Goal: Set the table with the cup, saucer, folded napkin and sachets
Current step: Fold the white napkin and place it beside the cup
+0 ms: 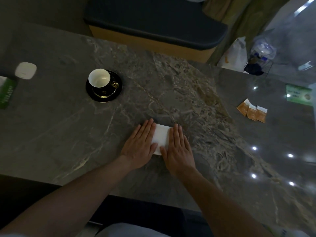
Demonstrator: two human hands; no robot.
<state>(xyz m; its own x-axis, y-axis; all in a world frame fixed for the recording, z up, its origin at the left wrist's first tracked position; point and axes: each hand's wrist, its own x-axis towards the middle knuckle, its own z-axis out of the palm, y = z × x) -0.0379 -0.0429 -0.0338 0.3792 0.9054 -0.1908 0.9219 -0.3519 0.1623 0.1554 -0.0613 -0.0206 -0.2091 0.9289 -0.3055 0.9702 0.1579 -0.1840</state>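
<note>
A white folded napkin (160, 135) lies on the grey marble table (68, 134), near its front edge. My left hand (140, 142) presses flat on the napkin's left side, fingers together and extended. My right hand (178, 146) lies flat on its right side in the same way. A white-lined dark cup (99, 78) stands on a black saucer (104, 96) at the back left, well away from both hands. Three orange and white sachets (252, 112) lie side by side at the right.
A white square object (25, 70) and a green packet (7, 93) sit at the far left. A green box (298, 94) lies at the far right. Behind the table stands a dark cushioned bench (153, 26); a white bag (234, 55) and a wire rack (258, 62) are at the back right.
</note>
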